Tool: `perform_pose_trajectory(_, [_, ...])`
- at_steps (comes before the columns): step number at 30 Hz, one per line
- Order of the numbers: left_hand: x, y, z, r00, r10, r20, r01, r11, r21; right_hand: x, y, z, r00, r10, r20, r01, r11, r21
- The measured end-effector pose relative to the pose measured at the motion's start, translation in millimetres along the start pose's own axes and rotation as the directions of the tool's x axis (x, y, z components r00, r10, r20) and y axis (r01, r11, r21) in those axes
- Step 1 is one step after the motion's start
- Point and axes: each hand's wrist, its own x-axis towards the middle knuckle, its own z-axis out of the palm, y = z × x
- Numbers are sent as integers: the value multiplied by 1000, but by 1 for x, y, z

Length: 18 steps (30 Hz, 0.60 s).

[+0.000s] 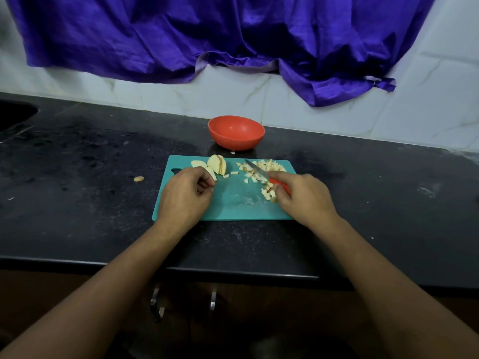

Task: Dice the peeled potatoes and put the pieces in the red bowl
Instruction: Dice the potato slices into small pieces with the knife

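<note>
A teal cutting board (230,203) lies on the black counter. Potato slices (217,164) sit at its far left, and my left hand (185,194) has its fingers curled around one slice at its fingertips. Diced potato pieces (269,165) are heaped at the far right of the board, with more dice (268,191) beside my right hand (304,196). That hand grips a red-handled knife (258,171), its blade pointing away to the left over the dice. The red bowl (236,132) stands just behind the board and looks empty.
One potato scrap (138,179) lies on the black counter (77,164) left of the board, and a small bit (232,152) sits between board and bowl. A dark sink (13,115) is at the far left. Purple cloth (220,35) hangs on the tiled wall behind.
</note>
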Motion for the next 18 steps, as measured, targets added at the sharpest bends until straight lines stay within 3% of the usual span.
perform_pose_trajectory(3, [0,0,0,1000,-4,-2,4,1000,1,9,3,0,998,62,4,-62,994,93])
perform_pose_trajectory(7, [0,-1,1,1000,-4,7,4,1000,5,5,0,-5,990,85,-113,-64,981,182])
perform_pose_trajectory(15, [0,-2,1,1000,-6,5,6,1000,-27,-27,-25,13,994,8,-112,9,989,148])
perform_pose_trajectory(18, [2,-3,1,1000,-18,16,18,999,-36,-27,-32,14,999,-28,-32,29,999,36])
